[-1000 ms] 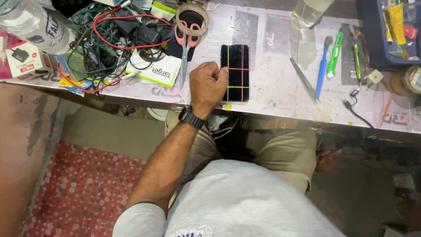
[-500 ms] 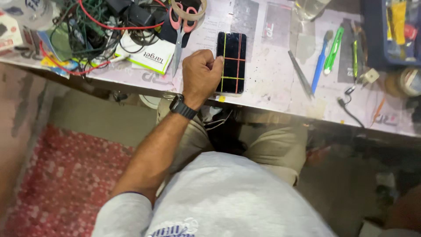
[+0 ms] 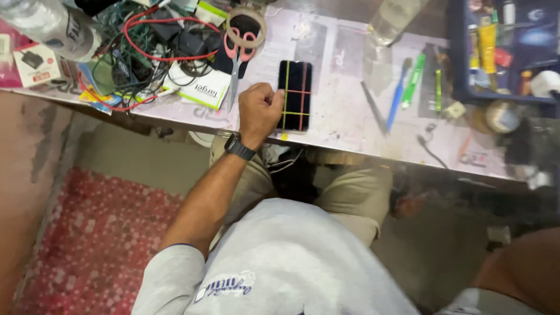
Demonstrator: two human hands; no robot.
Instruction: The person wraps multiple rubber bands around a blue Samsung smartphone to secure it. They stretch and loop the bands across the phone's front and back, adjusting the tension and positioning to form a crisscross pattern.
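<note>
Smartphone (image 3: pixel 295 95), black and strapped with coloured bands, lies on the worktable (image 3: pixel 344 125) where I see my left hand (image 3: pixel 259 109) curled narrow against its nine-o'clock edge, scissors (image 3: pixel 236 61) at eleven o'clock.

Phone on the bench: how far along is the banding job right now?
Done: the black phone lies flat on the table with yellow and red bands crossed around it, lengthwise and across. In hand: the left hand, curled, touches the phone's left edge beside a yellow band. The right hand is out of view. Left: cannot tell; scissors and tape roll lie untouched.
</note>
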